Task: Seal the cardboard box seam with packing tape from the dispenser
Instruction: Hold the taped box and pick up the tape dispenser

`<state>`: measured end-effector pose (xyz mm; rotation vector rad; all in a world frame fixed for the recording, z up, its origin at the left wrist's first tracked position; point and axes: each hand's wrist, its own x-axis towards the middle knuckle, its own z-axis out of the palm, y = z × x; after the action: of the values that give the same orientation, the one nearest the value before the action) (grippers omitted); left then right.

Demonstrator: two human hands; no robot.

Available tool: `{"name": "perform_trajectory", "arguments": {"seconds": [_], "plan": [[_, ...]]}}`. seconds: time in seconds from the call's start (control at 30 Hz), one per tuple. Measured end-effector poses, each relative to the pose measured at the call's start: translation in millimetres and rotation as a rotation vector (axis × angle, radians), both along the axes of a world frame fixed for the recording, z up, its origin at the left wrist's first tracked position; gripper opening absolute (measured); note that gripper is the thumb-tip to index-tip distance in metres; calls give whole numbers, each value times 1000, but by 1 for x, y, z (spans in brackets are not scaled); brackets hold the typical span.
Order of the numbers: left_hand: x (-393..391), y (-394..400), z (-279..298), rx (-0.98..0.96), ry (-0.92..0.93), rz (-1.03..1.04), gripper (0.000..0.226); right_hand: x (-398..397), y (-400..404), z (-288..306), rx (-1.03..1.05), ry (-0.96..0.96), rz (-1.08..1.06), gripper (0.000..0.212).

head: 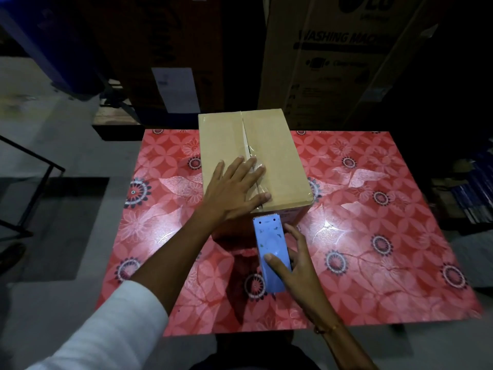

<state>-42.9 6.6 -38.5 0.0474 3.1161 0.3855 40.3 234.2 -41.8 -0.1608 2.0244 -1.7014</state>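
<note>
Two big cartons [333,57] are standing in the dark behind the work spot, the right one printed "WASHING MACHINE". Counter [373,236] is lying in front of them, covered in red floral sheet, catching glare at centre. Box [272,161] is sitting on the counter's far middle, plain brown, flaps closed, long axis running away from the person. Seam [244,132] is running down the middle of the lid; clear tape [258,182] is glinting over its near stretch, far stretch looking bare. Left hand [234,190] is lying flat and spread on the lid's near left part, palm down, fingers reaching across the seam onto the tape, gripping nothing. White sleeve [106,324] is covering that forearm. Right hand [296,265] is wrapping around the dispenser [270,252], thumb on its blue top face, fingers curled down the right side. Dispenser is sitting just off the box's near face, toothed blade pointing at the box edge. Thin bracelet [324,329] is circling the right wrist.
</note>
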Motion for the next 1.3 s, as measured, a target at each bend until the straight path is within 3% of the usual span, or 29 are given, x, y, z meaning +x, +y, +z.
{"name": "perform_trajectory", "arguments": {"seconds": [0.13, 0.37, 1.3], "plan": [[0, 1, -1, 5, 6, 4, 80, 8, 1, 2, 55, 70, 3, 71], [0, 1, 0, -30, 40, 6, 77, 15, -9, 12, 60, 143, -78, 52], [1, 1, 1, -21, 37, 1, 80, 8, -5, 26, 97, 3, -47, 47]]}}
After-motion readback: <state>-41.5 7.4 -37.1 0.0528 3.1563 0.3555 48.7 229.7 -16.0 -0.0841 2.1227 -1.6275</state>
